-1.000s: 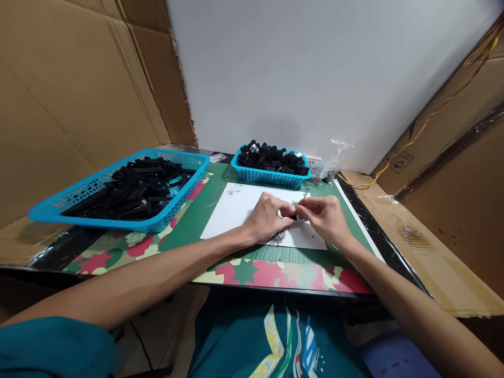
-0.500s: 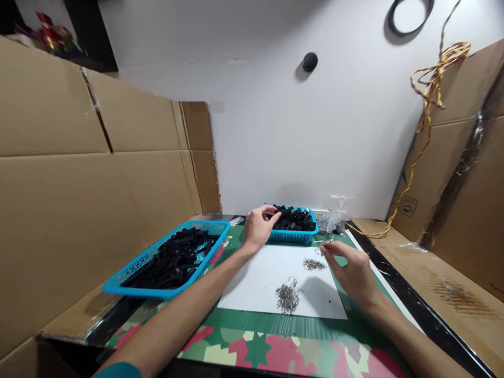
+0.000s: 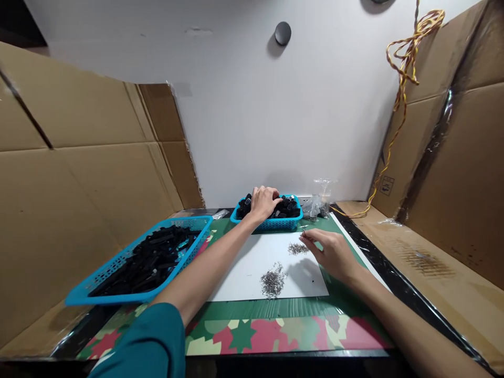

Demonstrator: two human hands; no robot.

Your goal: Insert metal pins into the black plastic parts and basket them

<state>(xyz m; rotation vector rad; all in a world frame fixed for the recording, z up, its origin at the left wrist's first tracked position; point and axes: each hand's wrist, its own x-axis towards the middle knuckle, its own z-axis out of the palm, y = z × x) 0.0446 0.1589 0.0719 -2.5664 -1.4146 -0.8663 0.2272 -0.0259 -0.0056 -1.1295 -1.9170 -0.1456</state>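
My left hand (image 3: pixel 263 203) reaches over the small blue basket (image 3: pixel 271 224) at the back. Its thumb and fingers are apart above the black plastic pieces (image 3: pixel 287 209) there, and some fingertips are hidden. Above the far right part of a white sheet (image 3: pixel 236 273), my right hand (image 3: pixel 328 251) pinches a tiny thin metal piece (image 3: pixel 304 229) between thumb and forefinger. Just left of those fingertips lies a small heap of metal bits (image 3: pixel 297 249). A larger heap of similar bits (image 3: pixel 273 281) is nearer to me on the sheet.
A long blue basket (image 3: pixel 129 298) of black strips stands on the left. Clear plastic bags (image 3: pixel 314 207) lie beside the back basket. Cardboard walls (image 3: pixel 94 189) flank the table, and a yellow twisted cord (image 3: pixel 402 94) hangs at the right.
The view has shifted, so things appear farther left and slightly higher. My left hand has moved from the back basket's left side to over its contents. My right hand keeps its pinch.
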